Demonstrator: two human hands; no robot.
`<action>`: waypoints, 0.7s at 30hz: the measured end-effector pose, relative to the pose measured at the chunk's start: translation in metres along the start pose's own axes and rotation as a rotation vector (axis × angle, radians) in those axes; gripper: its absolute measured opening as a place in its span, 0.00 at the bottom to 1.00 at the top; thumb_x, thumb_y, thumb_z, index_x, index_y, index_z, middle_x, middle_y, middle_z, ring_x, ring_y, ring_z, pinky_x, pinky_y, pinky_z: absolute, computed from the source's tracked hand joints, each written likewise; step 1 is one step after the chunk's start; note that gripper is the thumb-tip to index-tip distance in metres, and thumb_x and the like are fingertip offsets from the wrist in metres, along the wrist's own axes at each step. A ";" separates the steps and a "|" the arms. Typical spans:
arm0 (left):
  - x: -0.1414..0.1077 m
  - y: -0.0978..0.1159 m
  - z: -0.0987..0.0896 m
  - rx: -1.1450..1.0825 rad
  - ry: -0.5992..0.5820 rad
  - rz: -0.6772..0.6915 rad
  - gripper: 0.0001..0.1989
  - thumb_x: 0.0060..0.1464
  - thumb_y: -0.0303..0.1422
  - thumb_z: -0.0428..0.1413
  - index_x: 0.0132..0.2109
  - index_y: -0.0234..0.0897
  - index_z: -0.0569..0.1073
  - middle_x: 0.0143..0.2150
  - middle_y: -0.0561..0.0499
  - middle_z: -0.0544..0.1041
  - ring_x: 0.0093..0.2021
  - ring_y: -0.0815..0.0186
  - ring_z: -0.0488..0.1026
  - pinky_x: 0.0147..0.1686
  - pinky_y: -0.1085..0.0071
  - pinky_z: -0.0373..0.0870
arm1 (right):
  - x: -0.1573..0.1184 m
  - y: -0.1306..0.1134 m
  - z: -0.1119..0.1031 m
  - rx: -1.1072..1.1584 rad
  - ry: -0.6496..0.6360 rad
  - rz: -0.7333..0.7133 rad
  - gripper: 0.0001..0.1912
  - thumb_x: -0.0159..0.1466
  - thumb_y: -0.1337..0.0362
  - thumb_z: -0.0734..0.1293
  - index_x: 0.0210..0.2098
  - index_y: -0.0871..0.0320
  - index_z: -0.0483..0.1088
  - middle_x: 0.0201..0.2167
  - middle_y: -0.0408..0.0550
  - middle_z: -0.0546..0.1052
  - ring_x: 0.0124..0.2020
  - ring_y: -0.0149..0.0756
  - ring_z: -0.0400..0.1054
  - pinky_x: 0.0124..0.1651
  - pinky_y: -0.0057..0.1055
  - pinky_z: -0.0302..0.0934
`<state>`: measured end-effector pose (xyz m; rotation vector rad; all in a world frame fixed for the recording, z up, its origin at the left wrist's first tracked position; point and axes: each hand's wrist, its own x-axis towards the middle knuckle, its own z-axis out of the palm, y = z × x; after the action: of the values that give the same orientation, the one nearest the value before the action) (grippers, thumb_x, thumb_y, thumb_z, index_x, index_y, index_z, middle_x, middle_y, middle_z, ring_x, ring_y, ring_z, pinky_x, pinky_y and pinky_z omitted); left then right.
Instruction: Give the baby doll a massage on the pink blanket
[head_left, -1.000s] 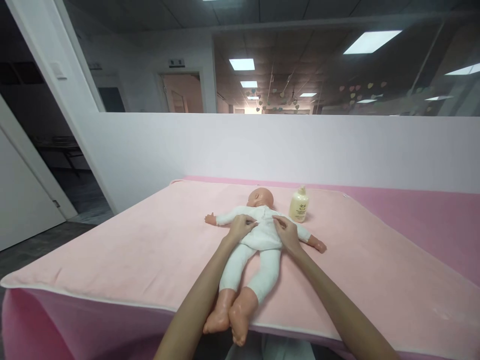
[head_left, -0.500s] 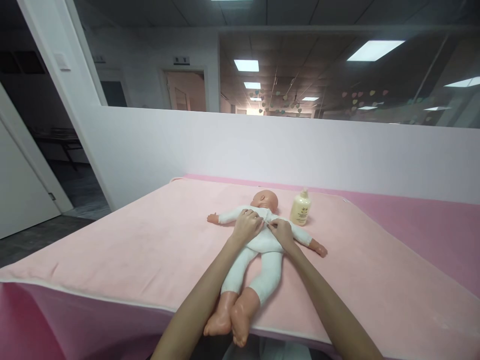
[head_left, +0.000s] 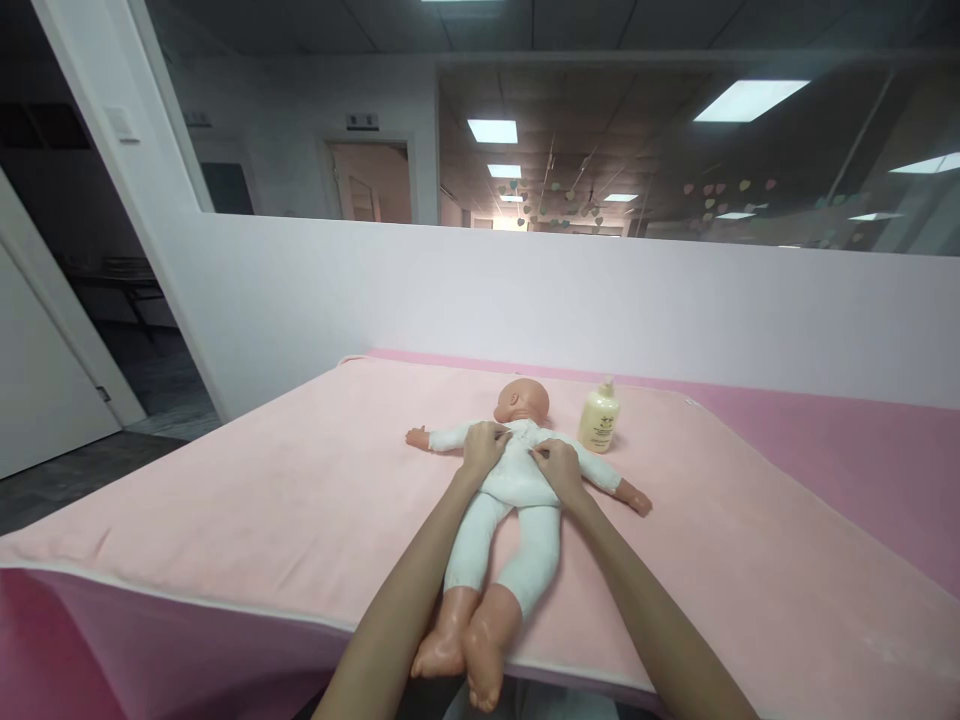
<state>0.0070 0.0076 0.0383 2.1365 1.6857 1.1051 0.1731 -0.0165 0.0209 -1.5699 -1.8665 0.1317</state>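
Observation:
A baby doll (head_left: 517,480) with a white cloth body lies on the table, its bald head (head_left: 524,398) turned to the left and its feet over the front edge. On the left of its upper torso rests my left hand (head_left: 484,448), fingers curled in against the cloth. My right hand (head_left: 556,468) is on the other side, thumb and fingertips pinched together over the white fabric near the middle. Whatever lies between the fingertips is too small to make out. A pale yellow pump bottle (head_left: 599,417) stands beside the doll's arm on the right.
A pink cover (head_left: 300,480) with a white edge spreads over the table. Behind it runs a low white wall (head_left: 480,290) with a large window above. A door (head_left: 45,340) is at the far left.
My hands have moved apart, the left one leftward from the middle of the torso. The doll's head and left-side arm have shifted slightly left. The bottle appears a touch further left.

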 end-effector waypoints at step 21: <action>-0.009 -0.011 0.009 -0.369 0.135 0.032 0.10 0.53 0.23 0.57 0.41 0.35 0.81 0.46 0.45 0.81 0.47 0.62 0.78 0.52 0.64 0.72 | 0.049 0.011 -0.011 0.030 -0.119 0.198 0.12 0.57 0.59 0.69 0.27 0.62 0.78 0.30 0.53 0.79 0.34 0.39 0.74 0.36 0.27 0.63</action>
<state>0.0041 0.0057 0.0214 1.8986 1.3680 1.4677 0.1863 0.0270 0.0446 -1.7576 -1.7858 0.3465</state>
